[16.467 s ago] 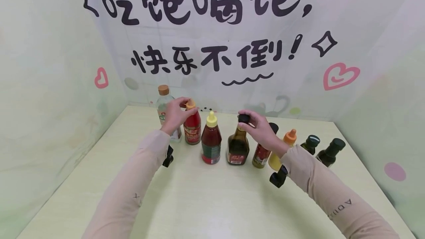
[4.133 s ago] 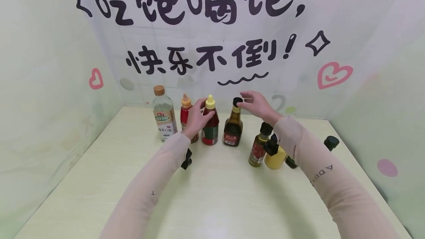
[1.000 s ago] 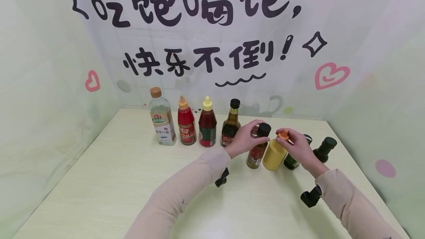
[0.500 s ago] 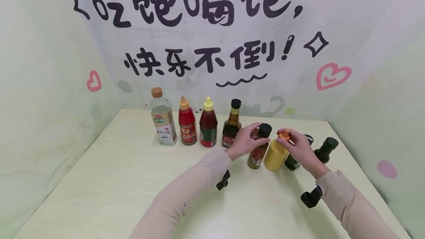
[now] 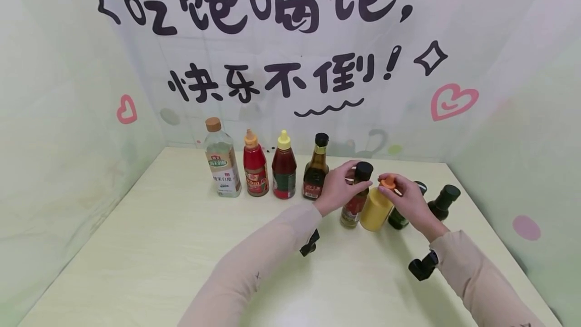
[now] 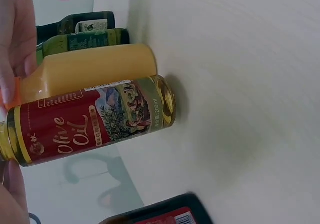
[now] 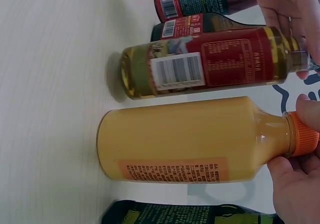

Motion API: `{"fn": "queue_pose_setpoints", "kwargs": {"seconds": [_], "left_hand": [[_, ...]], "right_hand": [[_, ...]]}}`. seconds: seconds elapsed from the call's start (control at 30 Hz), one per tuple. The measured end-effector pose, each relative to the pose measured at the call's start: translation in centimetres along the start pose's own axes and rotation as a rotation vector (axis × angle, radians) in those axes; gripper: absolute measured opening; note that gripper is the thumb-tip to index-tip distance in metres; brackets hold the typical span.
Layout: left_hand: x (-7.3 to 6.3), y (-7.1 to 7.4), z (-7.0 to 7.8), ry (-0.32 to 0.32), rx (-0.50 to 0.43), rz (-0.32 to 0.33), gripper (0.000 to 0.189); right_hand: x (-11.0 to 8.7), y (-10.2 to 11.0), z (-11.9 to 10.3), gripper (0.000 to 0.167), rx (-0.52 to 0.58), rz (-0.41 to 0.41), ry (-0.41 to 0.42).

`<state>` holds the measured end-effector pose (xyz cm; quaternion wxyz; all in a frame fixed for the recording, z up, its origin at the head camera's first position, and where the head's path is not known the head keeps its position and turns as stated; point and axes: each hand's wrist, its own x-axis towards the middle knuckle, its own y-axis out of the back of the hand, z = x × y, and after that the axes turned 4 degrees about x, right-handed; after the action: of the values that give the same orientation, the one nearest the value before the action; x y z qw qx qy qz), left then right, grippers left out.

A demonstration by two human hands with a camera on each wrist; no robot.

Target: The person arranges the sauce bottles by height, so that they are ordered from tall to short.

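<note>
My left hand [image 5: 338, 188] grips a slim olive oil bottle [image 6: 85, 121] near its black cap, thumb on one side and fingers on the other. Its red label and gold base show in the left wrist view, with the base close over the table. Just right of it, my right hand [image 5: 410, 203] pinches the orange cap [image 7: 302, 134] of a yellow squeeze bottle [image 5: 375, 211]. That bottle stands a little tilted in the head view, its plain side toward me. The two bottles are side by side with a narrow gap between them in the right wrist view.
Along the back stand a clear vinegar bottle [image 5: 222, 165], a red squeeze bottle [image 5: 255, 170], a dark red one with yellow cap [image 5: 284, 173] and a dark sauce bottle [image 5: 315, 173]. Two dark green bottles, one [image 5: 398, 218] partly behind my right hand, another [image 5: 442, 203] farther right, stand near the wall.
Over the earlier frames, the yellow-capped and dark sauce bottles moved back into the rear row, and both hands came to the right. In the last half second, the olive oil bottle shifted slightly right.
</note>
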<state>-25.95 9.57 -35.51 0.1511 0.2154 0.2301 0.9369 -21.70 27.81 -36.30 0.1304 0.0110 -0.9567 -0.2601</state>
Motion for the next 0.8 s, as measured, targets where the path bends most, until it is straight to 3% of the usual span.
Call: {"fn": "queue_pose_setpoints", "kwargs": {"seconds": [0.13, 0.4, 0.8], "left_hand": [[0.7, 0.7, 0.3, -0.005, -0.004, 0.016, 0.047], [2.0, 1.5, 0.2, 0.051, -0.010, 0.035, 0.051], [2.8, 0.7, -1.1, 0.065, -0.033, 0.082, 0.047]], "right_hand": [[0.2, 0.0, 0.3, 0.037, -0.001, 0.012, 0.013], [0.3, 0.0, 0.5, 0.035, 0.026, 0.021, 0.031], [0.0, -0.1, 0.3, 0.035, 0.019, 0.028, 0.008]]}}
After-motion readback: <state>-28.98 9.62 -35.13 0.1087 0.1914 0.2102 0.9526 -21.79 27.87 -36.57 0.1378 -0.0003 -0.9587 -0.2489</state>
